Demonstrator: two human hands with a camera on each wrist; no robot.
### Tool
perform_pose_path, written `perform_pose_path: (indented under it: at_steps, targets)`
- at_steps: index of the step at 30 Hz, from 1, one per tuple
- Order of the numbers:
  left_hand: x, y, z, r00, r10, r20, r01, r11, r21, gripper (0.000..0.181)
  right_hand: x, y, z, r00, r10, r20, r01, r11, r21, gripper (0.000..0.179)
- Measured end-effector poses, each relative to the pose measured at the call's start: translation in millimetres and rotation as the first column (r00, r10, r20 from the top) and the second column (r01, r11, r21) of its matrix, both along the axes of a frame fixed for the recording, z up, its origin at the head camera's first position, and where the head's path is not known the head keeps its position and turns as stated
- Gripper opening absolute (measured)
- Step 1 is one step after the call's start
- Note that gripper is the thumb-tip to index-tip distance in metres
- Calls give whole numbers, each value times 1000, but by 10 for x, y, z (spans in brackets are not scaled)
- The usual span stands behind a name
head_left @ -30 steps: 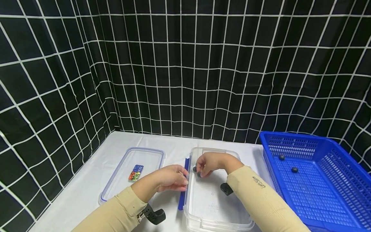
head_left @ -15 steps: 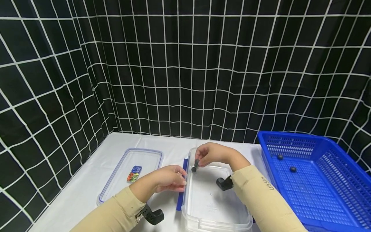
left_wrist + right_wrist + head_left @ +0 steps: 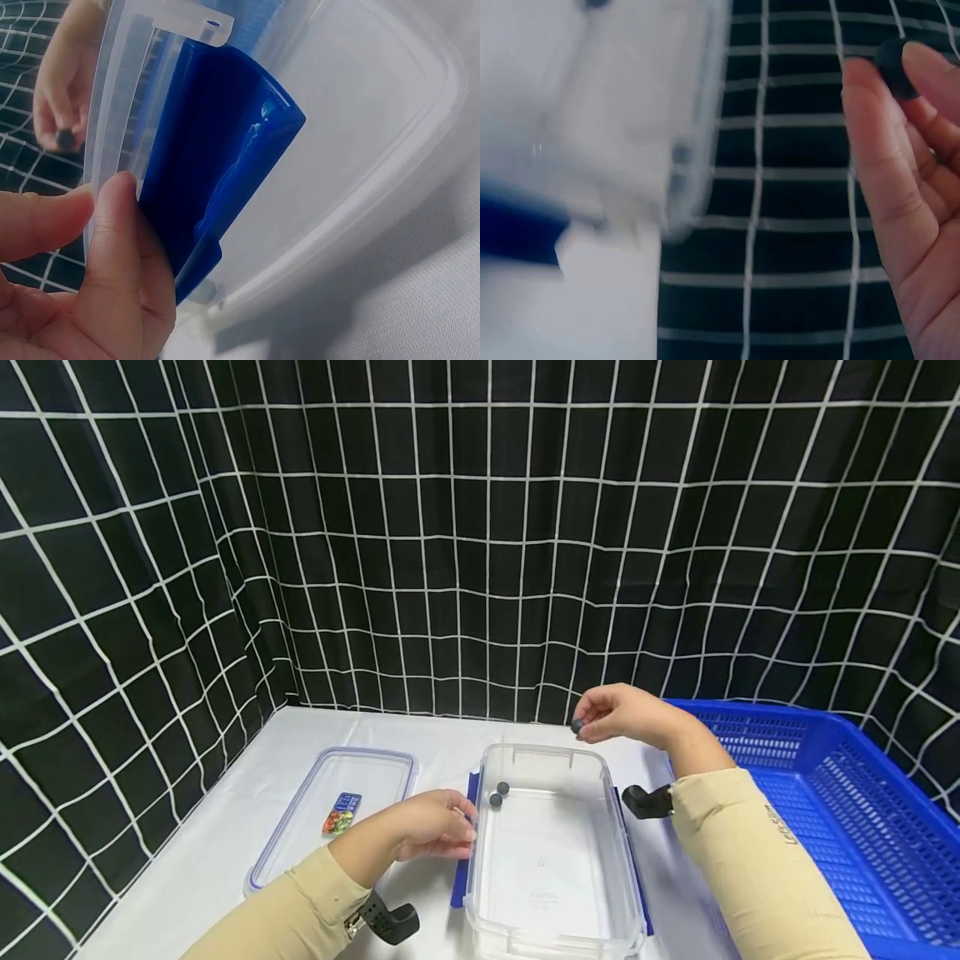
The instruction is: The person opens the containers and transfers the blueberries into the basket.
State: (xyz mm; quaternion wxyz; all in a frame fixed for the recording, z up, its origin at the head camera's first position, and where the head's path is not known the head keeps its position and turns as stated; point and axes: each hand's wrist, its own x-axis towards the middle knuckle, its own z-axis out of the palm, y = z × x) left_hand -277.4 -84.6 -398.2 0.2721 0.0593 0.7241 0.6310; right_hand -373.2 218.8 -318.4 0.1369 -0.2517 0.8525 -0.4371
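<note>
My right hand (image 3: pixel 630 718) pinches a small dark ball (image 3: pixel 577 726) between thumb and fingertips, above the far right corner of a clear plastic container (image 3: pixel 626 852). In the right wrist view the ball (image 3: pixel 897 69) looks round and smooth. With thumb and fingers, my left hand (image 3: pixel 435 828) grips the container's left rim, beside a blue side clip (image 3: pixel 217 150) that hangs unfastened. Inside the lidless container, one dark ball (image 3: pixel 503 788) lies touching or nearly touching another dark ball (image 3: pixel 496 800), near the far left corner.
A clear lid (image 3: pixel 258 868) with a blue seal and a fruit-picture label (image 3: pixel 342 814) lies flat left of the container. At the right stands a blue perforated basket (image 3: pixel 870 752), partly behind my right forearm. A black gridded curtain (image 3: pixel 450 568) rises behind the white table (image 3: pixel 300 727).
My right hand has risen out of the container and moved right with a dark ball. Two balls stay inside. The left hand keeps its hold. My right arm now hides the balls in the basket.
</note>
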Motion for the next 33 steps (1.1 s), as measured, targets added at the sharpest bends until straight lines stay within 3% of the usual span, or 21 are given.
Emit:
perform_pose_path:
  at_steps: [5,11,20,33]
  targets:
    - [5,-4,-12,1000,-5,5,5,1000,6,30,49,418,59,991,-130,-35,131,991,30,26]
    - [14,-7,-11,1000,1,5,-1,1000,-10,32,97,895,-23,970,-239,-40,241,970,43,30]
    - [25,1,29,1000,3,3,-3,1000,-21,32,141,1407,-256,943,-332,3,331,941,72,33]
    - [19,-8,28,1000,-1,2,1,1000,-24,32,114,1651,-487,919,-375,121,368,927,74,29]
